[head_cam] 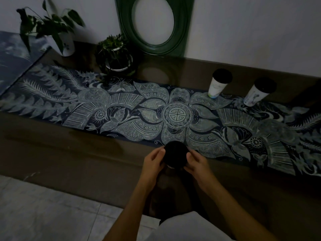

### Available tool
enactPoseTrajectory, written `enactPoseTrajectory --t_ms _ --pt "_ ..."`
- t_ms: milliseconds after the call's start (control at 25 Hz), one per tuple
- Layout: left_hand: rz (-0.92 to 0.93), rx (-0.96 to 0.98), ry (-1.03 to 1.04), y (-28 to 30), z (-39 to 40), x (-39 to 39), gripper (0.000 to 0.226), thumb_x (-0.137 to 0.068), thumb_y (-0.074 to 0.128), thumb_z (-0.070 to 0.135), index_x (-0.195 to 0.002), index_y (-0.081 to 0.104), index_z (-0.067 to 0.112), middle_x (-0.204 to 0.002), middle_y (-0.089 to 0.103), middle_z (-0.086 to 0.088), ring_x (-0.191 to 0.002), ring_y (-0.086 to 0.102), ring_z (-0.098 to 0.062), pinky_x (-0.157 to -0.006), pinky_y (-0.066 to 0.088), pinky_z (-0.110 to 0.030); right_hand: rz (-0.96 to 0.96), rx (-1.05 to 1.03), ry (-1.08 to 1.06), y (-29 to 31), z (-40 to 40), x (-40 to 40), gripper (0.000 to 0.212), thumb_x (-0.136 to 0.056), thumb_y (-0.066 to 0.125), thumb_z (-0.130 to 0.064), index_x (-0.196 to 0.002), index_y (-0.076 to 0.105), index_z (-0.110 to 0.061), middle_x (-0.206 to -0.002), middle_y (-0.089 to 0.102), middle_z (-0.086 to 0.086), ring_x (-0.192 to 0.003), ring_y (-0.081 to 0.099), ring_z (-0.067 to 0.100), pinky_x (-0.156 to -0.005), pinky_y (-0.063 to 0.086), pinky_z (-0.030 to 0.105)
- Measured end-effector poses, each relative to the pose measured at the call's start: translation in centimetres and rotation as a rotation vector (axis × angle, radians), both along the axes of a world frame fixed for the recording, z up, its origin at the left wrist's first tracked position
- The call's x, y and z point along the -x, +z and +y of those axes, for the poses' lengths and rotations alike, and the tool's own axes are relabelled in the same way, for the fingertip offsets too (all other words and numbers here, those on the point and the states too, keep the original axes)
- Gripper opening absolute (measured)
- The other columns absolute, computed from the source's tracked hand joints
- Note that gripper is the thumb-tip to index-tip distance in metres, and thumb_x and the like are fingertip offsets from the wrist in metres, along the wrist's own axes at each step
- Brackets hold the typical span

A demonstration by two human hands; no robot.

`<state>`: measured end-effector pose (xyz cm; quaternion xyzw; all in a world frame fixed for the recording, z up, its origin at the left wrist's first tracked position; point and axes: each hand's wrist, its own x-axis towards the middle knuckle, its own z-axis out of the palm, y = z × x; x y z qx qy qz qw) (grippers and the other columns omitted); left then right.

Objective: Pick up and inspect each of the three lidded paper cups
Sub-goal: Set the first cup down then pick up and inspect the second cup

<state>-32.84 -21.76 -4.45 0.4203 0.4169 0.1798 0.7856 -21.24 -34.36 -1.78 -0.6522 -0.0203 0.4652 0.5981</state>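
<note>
A: Step in hand? Light is poor, note that first.

B: Inspection of one cup (175, 154), I judge. It sits between both hands near the front edge of the table (69, 159), seen almost straight down, so mostly the round black lid shows. Left hand (152, 162) curls its fingers against the left side of the cup; right hand (196, 162) does the same on the right. Both grip it. Whether its base is off the table, I cannot tell.

A: The other two?

B: Mid cup (219, 83) and right cup (259, 91) stand upright at the far right, near each other but apart, at the back edge of the runner (121, 119). Neither is touched.

A: Next move?

B: Probably a turn of the held cup for a look at its wall, then set down and a long reach to the far right. The lid must stay seated during any tilt.

A: Materials?

B: Cups: tapered white paper walls with faint print, smooth dark domed lids. Runner: dark blue cloth, dense pale pattern of feathers, fans and a round central medallion. Table top is brown and glossy; it reflects the oval green frame (154, 23) that leans on the wall. Two leafy plants (114, 49) stand in white pots at rear left.
</note>
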Motion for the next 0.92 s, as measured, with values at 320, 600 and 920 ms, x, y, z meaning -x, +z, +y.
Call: enactPoseTrajectory --t_ms 320,600,920 --pt "0.342 -0.914 -0.146 1.8 1.6 0.4 0.049 -0.093 0.073 0.018 -0.140 0.059 0.018 -0.148 0.045 -0.009 -0.136 0.043 -0.020 -0.107 0.033 -0.015 -0.847 0.278 0.289 0.6 -0.1 -1.3 0.064 -0.098 0.058 -0.030 -0.153 0.025 -0.025 -0.162 0.022 0.002 -0.147 0.019 0.020 -0.114 0.022 0.039" --pt "0.406 -1.311 -0.209 4.1 2.5 -0.8 0.057 -0.091 0.064 0.043 -0.142 0.055 0.020 -0.159 0.035 -0.018 -0.148 0.030 -0.037 -0.111 0.035 -0.066 -1.156 0.273 0.351 2.4 -0.1 -3.8 0.070 -0.096 0.041 -0.056 -0.154 0.007 -0.038 -0.162 0.004 -0.015 -0.146 0.002 0.008 -0.117 0.015 0.049" --pt "0.401 -1.492 -0.294 8.1 5.6 -12.0 0.071 -0.089 0.056 0.055 -0.150 0.048 0.022 -0.164 0.030 -0.020 -0.153 0.020 -0.038 -0.119 0.020 -0.063 -1.311 0.374 0.174 5.3 0.7 -14.6 0.082 -0.090 0.042 -0.064 -0.155 0.016 -0.020 -0.164 0.015 0.007 -0.149 0.016 0.029 -0.113 0.024 0.062"
